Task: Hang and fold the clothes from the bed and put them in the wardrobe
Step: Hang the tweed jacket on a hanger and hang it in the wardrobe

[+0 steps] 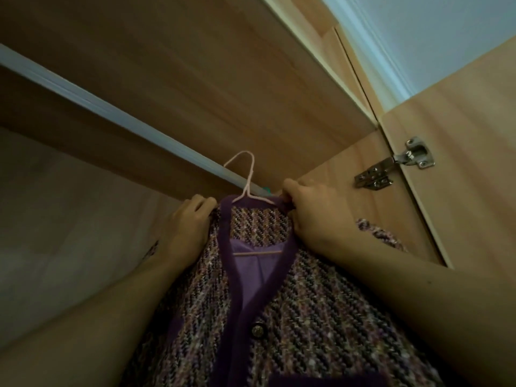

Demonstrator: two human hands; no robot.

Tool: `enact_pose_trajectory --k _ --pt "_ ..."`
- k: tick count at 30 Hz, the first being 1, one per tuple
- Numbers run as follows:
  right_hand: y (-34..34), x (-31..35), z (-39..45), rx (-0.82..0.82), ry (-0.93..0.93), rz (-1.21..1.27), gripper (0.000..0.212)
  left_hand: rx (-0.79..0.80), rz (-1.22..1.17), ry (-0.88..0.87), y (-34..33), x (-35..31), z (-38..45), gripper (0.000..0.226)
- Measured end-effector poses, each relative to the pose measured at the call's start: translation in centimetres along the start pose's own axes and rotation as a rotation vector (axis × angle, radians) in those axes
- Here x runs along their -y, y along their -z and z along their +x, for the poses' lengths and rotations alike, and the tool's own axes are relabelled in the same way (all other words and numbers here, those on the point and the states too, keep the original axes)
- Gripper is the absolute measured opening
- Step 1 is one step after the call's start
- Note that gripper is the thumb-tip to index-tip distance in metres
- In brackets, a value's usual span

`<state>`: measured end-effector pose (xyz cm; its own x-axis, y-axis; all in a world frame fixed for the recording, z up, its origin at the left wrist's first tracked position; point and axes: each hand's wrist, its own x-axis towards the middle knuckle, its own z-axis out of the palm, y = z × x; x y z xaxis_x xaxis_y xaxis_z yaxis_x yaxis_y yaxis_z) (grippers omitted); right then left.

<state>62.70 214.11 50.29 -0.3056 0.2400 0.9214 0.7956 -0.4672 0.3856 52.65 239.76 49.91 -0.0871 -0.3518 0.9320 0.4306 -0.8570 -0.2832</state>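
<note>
Wardrobe (195, 79) interior: one rail (111, 110), one hanger (245, 174), one jacket (307, 303), two hands.

A home is shown, seen from inside a bedroom wardrobe (195, 65). Wooden walls and a wooden top are seen all around. A pale rail (111, 113) for clothes is fixed across it. A pink hanger (245, 177) with a purple woven jacket (307, 303) is held up to the rail. A shiny metal hinge (396, 163) is fixed to the open door (460, 135). A white wall (432, 32) is seen above.
</note>
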Motion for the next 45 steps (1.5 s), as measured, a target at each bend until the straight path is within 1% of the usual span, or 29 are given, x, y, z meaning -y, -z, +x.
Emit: enact_pose_trajectory --k 2,4,5,7,9,11,14,16,19,22,24,26,28,31,33,35,36,39,41,43,45 --pt "-1.0 -0.3 -0.7 0.008 0.003 -0.009 0.012 -0.018 -0.041 0.056 -1.2 -0.4 -0.8 0.017" --pt "-1.8 -0.8 -1.9 0.008 -0.005 -0.045 0.016 0.009 -0.049 0.099 -2.3 -1.8 -1.6 0.007" --pt "-2.1 -1.1 -2.6 0.004 -0.011 -0.057 0.017 0.030 -0.053 0.112 -2.9 -2.5 -2.0 0.005" --pt "-2.7 -1.3 -3.5 0.013 -0.028 -0.075 0.021 0.064 -0.103 0.126 -4.1 -3.2 -2.8 0.008" --pt "-3.1 -1.3 -3.8 0.024 -0.026 -0.097 0.024 0.075 -0.175 0.143 -5.0 -3.3 -3.4 0.019" --pt "-3.0 -1.2 -3.8 0.021 -0.014 -0.116 0.023 0.037 -0.205 0.152 -5.4 -3.4 -3.9 0.028" --pt "-2.4 -1.1 -3.4 -0.005 0.010 -0.119 0.020 -0.078 -0.176 0.120 -5.1 -2.9 -3.6 0.020" --pt "-1.5 -0.9 -2.8 -0.051 0.008 -0.133 0.018 -0.100 -0.171 0.100 -4.5 -2.3 -2.4 0.015" --pt "-0.5 -0.1 -1.1 -0.078 -0.046 -0.169 0.013 -0.072 -0.174 0.075 -3.2 -1.0 -0.3 0.011" --pt "0.1 1.5 0.8 0.007 -0.115 -0.167 0.007 0.006 -0.110 0.086 -2.2 0.1 1.1 0.006" --pt "-0.1 2.5 0.8 0.080 -0.136 -0.154 0.009 0.070 -0.105 0.117 -2.3 0.4 0.5 0.006" --pt "-0.9 3.2 0.2 0.126 -0.144 -0.129 0.012 0.090 -0.150 0.131 -2.9 0.6 -1.6 0.013" --pt "-1.9 3.3 -0.7 0.124 -0.120 -0.156 0.015 0.075 -0.187 0.148 -3.5 0.9 -3.6 0.021" --pt "-2.4 2.9 -1.2 0.086 -0.090 -0.251 0.017 0.036 -0.219 0.203 -3.9 1.6 -4.2 0.020" --pt "-2.5 3.1 -1.5 0.099 -0.078 -0.313 0.025 0.026 -0.241 0.208 -4.1 1.7 -4.1 0.018" --pt "-2.8 3.1 -2.4 0.105 -0.061 -0.356 0.033 0.018 -0.256 0.229 -4.4 1.1 -4.5 0.022" --pt "-3.1 2.9 -3.1 0.108 -0.047 -0.351 0.037 0.016 -0.263 0.250 -4.7 0.7 -5.0 0.028" --pt "-3.7 2.5 -5.6 0.135 -0.025 -0.334 0.047 0.039 -0.278 0.312 -5.4 -0.7 -7.0 0.057" --pt "-4.1 2.4 -7.4 0.213 -0.015 -0.405 0.064 0.091 -0.279 0.311 -6.1 -1.4 -8.2 0.071" --pt "-4.6 2.3 -9.0 0.304 0.000 -0.481 0.075 0.163 -0.259 0.315 -7.2 -2.1 -9.5 0.079" --pt "-5.1 2.0 -9.9 0.331 0.016 -0.517 0.076 0.210 -0.244 0.327 -8.4 -3.0 -10.9 0.081"
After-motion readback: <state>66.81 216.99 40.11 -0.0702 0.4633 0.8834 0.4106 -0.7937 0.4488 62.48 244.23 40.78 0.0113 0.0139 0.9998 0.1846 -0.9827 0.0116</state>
